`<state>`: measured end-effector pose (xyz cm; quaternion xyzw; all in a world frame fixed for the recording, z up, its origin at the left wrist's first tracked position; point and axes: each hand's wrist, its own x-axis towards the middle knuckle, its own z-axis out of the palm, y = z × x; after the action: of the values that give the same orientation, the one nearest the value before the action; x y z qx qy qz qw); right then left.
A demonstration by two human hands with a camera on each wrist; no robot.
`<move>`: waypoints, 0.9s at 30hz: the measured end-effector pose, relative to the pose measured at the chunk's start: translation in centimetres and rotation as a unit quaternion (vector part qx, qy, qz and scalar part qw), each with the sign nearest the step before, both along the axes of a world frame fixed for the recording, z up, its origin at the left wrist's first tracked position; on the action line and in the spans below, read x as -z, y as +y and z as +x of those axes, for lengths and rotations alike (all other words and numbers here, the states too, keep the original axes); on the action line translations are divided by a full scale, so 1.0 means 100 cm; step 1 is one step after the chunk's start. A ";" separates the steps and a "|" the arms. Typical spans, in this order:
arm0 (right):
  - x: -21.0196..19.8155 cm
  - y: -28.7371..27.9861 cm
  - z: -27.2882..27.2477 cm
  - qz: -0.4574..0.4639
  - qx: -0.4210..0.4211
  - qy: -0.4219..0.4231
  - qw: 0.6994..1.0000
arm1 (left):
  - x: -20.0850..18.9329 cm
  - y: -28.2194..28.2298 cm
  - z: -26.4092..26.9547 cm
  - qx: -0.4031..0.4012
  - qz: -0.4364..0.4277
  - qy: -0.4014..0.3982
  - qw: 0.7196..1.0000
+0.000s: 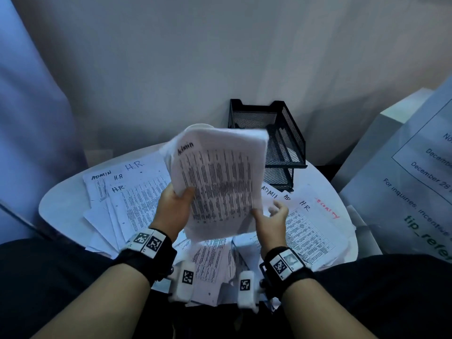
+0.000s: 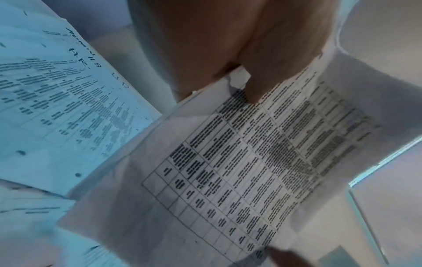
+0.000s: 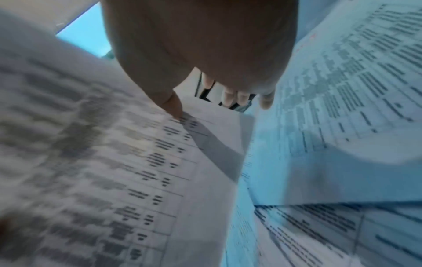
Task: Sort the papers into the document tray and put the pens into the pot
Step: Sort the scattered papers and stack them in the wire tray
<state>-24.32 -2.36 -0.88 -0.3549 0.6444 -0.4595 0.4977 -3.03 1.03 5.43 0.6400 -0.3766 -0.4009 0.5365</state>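
The left hand (image 1: 175,206) grips the lifted Admin sheaf (image 1: 220,177) at its left edge, thumb on front. The right hand (image 1: 271,221), fingers loose, only thumbs the sheaf's right edge. Beneath, loose papers (image 1: 137,199) cover the surface (image 1: 61,204); the black document tray (image 1: 288,133) stands far right.

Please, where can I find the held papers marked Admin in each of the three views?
Head: Admin papers at centre, raised, gripped by the left hand.
Left wrist: Admin papers fill centre and lower right.
Right wrist: Admin papers fill the left half, blurred.
Shared landmark: the loose papers lying beneath them.
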 end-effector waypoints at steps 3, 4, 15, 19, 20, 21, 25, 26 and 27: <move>0.002 0.001 -0.005 0.079 -0.029 -0.142 0.986 | -0.017 -0.009 0.008 -0.040 -0.020 0.092 0.995; 0.001 0.003 -0.003 0.098 -0.067 -0.195 0.974 | -0.022 -0.013 0.011 -0.036 -0.025 0.106 0.993; -0.003 -0.013 0.009 0.110 -0.046 -0.228 0.966 | -0.058 -0.033 0.067 0.192 0.050 -0.178 0.964; -0.025 -0.044 -0.010 0.126 0.057 -0.173 0.975 | -0.046 -0.025 0.105 0.190 0.077 -0.261 0.943; -0.029 -0.056 -0.015 0.122 0.079 -0.163 0.976 | -0.046 -0.024 0.110 0.203 0.095 -0.289 0.931; -0.032 -0.069 -0.020 0.115 0.097 -0.159 0.976 | -0.047 -0.024 0.113 0.219 0.111 -0.323 0.914; -0.046 -0.115 -0.025 0.098 0.142 -0.136 0.976 | -0.044 -0.023 0.119 0.252 0.127 -0.375 0.883; -0.049 -0.127 -0.024 0.094 0.148 -0.133 0.976 | -0.042 -0.024 0.119 0.262 0.131 -0.379 0.878; -0.051 -0.139 -0.022 0.092 0.151 -0.133 0.975 | -0.041 -0.025 0.119 0.273 0.135 -0.384 0.872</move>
<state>-26.52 -16.22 4.24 -0.1419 0.6581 -0.5115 0.5340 8.87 -1.45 9.55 0.6816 -0.6548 -0.3008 0.1276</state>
